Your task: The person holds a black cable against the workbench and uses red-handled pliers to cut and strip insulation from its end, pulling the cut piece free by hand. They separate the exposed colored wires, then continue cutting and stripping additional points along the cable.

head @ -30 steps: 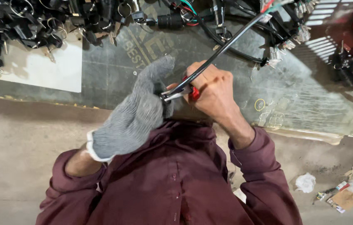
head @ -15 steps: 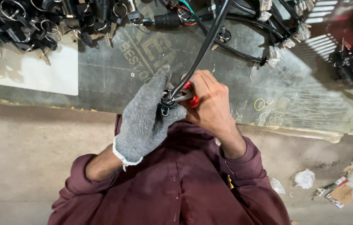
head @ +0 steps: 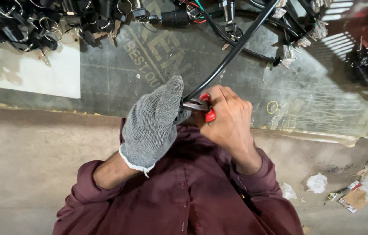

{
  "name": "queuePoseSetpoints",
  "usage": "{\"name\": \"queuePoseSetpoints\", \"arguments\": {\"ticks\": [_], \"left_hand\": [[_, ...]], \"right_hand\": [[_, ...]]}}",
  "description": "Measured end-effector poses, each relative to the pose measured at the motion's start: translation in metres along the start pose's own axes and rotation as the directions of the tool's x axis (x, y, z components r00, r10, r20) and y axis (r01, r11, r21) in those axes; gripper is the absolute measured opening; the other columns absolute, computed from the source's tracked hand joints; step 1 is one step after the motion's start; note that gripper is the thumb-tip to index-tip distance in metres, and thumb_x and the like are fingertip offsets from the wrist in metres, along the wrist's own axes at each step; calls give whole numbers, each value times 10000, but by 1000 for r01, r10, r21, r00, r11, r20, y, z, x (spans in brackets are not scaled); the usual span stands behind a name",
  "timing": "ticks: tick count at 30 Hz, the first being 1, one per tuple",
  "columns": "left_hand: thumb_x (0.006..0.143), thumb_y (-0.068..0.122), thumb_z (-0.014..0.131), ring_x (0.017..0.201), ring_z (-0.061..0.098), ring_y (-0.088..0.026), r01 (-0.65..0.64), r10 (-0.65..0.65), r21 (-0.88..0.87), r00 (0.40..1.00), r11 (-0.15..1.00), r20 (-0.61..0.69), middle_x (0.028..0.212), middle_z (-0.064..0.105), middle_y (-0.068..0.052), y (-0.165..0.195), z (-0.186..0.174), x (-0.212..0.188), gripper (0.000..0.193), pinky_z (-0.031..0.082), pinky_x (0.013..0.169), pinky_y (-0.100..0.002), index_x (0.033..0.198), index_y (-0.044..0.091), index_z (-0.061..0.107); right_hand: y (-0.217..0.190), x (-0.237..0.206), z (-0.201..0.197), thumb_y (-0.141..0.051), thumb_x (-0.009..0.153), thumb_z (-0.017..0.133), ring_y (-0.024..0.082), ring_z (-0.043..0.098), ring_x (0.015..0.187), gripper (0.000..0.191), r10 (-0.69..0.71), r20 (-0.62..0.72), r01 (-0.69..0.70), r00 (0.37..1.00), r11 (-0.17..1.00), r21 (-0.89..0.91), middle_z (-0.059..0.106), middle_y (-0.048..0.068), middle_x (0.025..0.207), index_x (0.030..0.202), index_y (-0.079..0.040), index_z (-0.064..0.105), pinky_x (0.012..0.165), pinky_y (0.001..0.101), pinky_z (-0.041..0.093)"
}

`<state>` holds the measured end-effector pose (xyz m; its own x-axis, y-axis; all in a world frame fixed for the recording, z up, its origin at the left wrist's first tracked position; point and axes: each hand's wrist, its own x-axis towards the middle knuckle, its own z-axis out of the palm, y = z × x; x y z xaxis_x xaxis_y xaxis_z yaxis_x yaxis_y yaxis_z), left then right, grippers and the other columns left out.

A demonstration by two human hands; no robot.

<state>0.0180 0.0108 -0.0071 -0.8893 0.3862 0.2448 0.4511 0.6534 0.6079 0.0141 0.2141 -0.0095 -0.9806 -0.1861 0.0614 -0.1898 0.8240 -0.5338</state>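
Pliers (head: pixel 201 106) with red handles are in your bare right hand (head: pixel 229 117), fingers wrapped tight around the handles, and the jaws appear closed on the end of the black cable (head: pixel 231 54). Your gloved left hand (head: pixel 155 124) pinches the same cable end just beside the jaws; the cable runs from there up to the far edge of the mat (head: pixel 149 78). To my judgement, you are in the step of cutting or stripping the cable end, and the next move needs a firm squeeze while the left hand keeps the cable steady. On the mat, large faded pale letters lie near the middle. A white sheet (head: pixel 40 74) lies at the left edge. Small scraps of paper and packaging (head: pixel 358 196) are on the floor at the right.
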Motion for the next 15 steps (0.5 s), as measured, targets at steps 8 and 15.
{"name": "queuePoseSetpoints", "arguments": {"ticks": [8, 15], "left_hand": [[910, 84, 695, 1069, 624, -382, -66, 61, 137, 997, 988, 35, 1301, 618, -183, -12, 1, 0, 683, 500, 903, -494, 1548, 57, 455], [953, 205, 763, 1038, 635, -389, -25, 29, -97, 999, 995, 37, 1292, 638, -178, -5, -14, 11, 717, 506, 848, -493, 1555, 35, 411]], "right_hand": [[-1, -11, 17, -184, 783, 819, 337, 673, 786, 310, 136, 28, -136, 990, 991, 17, 669, 101, 821, 970, -78, 596, 660, 459, 493], [-6, -10, 22, -152, 772, 863, 374, 650, 811, 399, 57, 62, -69, 996, 972, 223, 640, 140, 874, 993, -29, 554, 676, 458, 496]]}}
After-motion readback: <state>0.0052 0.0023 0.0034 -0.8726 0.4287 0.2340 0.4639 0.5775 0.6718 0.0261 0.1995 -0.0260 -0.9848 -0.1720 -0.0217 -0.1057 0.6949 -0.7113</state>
